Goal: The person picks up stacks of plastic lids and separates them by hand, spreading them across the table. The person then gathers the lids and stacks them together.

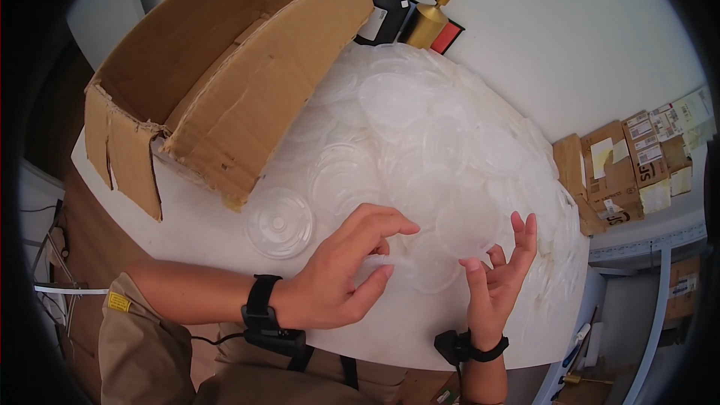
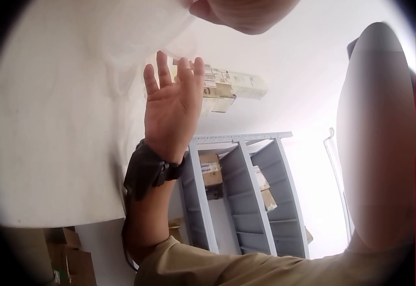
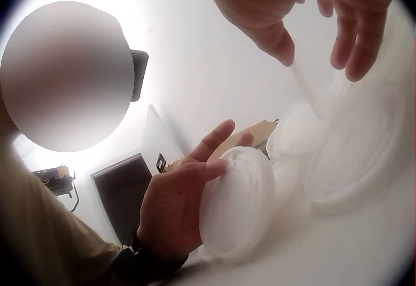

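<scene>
My left hand (image 1: 326, 274) holds a round translucent plastic lid (image 3: 235, 208) over the near side of the table. Its thumb lies on the lid's face in the right wrist view; the head view shows the lid nearly edge-on. To the right, my right hand (image 1: 496, 292) pinches another thin clear lid (image 1: 466, 219) at its lower edge, with the other fingers stretched upward. Beyond both hands spreads a large heap of similar lids (image 1: 397, 105). A single lid (image 1: 279, 223) lies flat left of the heap.
A large open cardboard box (image 1: 247, 105) stands at the table's back left. A black device (image 1: 384, 15) and a gold-coloured container (image 1: 429, 24) are behind the heap. Cardboard cartons (image 1: 622, 165) line the right wall, above a grey shelf unit (image 2: 244, 195). The white table (image 1: 172, 217) curves towards my lap.
</scene>
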The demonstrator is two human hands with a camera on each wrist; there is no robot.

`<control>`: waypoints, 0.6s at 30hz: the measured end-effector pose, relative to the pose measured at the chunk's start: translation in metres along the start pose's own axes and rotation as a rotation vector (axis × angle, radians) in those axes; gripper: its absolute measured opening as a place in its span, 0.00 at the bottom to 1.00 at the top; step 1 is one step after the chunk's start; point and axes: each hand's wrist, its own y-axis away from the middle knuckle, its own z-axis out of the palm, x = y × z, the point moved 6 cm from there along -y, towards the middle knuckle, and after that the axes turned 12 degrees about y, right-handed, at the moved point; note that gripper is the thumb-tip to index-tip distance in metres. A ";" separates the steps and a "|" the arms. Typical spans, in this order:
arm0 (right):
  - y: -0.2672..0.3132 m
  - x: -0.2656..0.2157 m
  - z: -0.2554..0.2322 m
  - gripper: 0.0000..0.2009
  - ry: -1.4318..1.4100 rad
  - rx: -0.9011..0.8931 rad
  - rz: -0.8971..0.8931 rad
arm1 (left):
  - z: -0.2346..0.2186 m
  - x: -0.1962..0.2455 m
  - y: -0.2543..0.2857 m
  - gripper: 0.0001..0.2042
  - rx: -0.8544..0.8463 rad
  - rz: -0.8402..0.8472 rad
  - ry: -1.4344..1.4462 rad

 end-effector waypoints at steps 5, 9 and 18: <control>-0.006 0.009 -0.029 0.43 0.283 0.216 -0.152 | 0.001 -0.001 0.002 0.27 -0.007 -0.010 0.014; 0.004 0.008 -0.027 0.34 0.088 0.143 -0.247 | 0.001 -0.001 0.002 0.27 -0.006 -0.029 0.031; 0.018 -0.022 0.035 0.24 0.235 -0.423 -0.320 | 0.001 -0.001 0.004 0.26 -0.025 -0.026 0.039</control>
